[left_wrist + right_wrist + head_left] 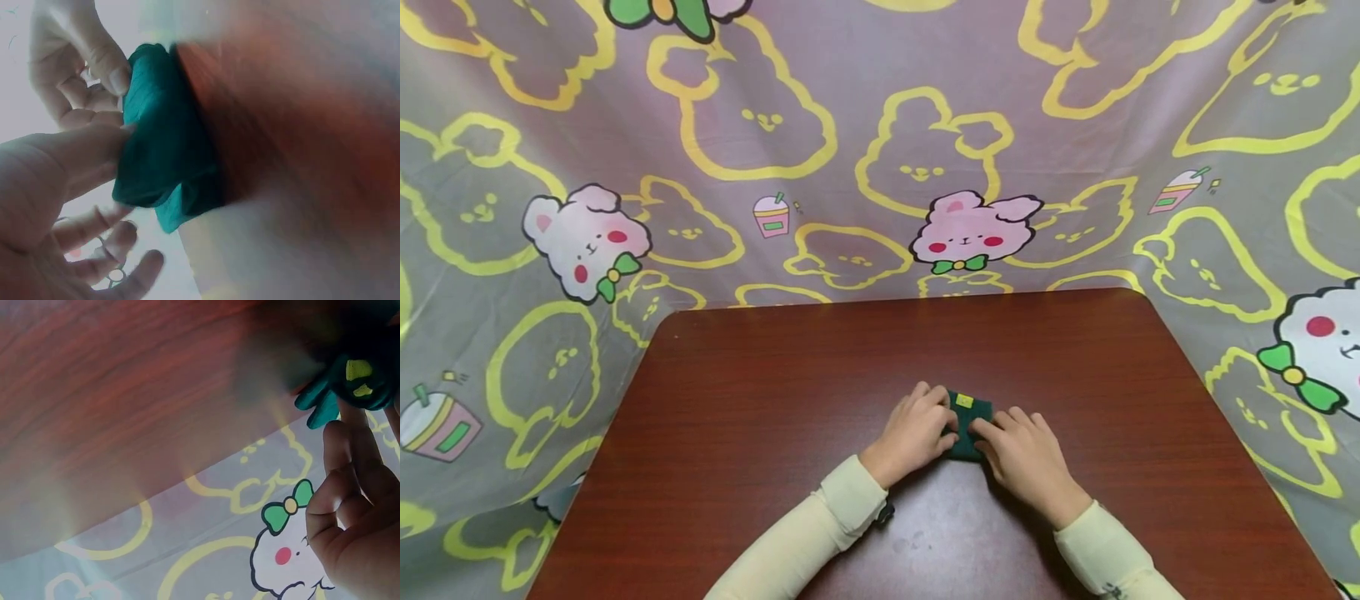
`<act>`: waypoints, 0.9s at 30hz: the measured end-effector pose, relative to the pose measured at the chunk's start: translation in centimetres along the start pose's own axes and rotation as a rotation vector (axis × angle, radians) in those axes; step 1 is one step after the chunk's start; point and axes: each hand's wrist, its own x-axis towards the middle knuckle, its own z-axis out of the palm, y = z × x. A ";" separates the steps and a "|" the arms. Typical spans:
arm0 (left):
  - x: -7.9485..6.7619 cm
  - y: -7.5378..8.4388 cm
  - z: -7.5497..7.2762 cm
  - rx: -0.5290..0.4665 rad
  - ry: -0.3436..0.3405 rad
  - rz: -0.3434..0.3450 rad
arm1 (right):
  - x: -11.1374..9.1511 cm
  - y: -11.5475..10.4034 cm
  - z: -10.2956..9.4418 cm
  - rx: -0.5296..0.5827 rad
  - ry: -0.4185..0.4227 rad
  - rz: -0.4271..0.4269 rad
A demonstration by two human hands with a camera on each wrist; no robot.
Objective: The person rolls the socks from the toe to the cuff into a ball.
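A small folded dark green cloth [967,430] with a yellow patch on its far edge lies between the two hands over the table. My left hand [913,435] holds its left side, with the thumb at the near part and the fingers toward the far edge. At the right side, my right hand [1028,456] grips the cloth, its thumb along the edge. Seen from the left wrist, the green cloth [165,134] appears folded over in layers. The right wrist view catches its rounded end with yellow marks [358,370] above the right fingers.
The brown wooden table [760,400] has rounded far corners. Around its back and sides hangs a grey curtain [850,100] printed with yellow outlines and white cartoon heads. A small dark object [886,512] shows at the left cuff.
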 end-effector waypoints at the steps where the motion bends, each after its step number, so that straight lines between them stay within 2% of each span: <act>1: 0.0 0.0 0.1 -0.003 0.018 0.020 | 0.0 0.0 0.0 -0.001 0.002 -0.004; 4: -0.2 0.1 0.2 -0.008 0.044 0.071 | 0.0 -0.1 0.0 -0.001 0.008 -0.013; 6: -0.3 0.2 0.3 0.004 0.039 0.089 | 0.0 -0.1 0.1 0.000 0.011 -0.022; 14: -0.6 0.6 -0.1 0.128 -0.070 0.119 | -0.3 -0.2 0.0 -0.022 0.007 -0.078; 17: -0.5 0.7 -0.1 0.160 -0.092 0.119 | -0.4 -0.1 -0.1 -0.021 0.000 -0.084; 27: -0.4 0.8 0.0 0.182 -0.075 0.138 | -0.7 -0.2 -0.3 -0.025 -0.040 -0.061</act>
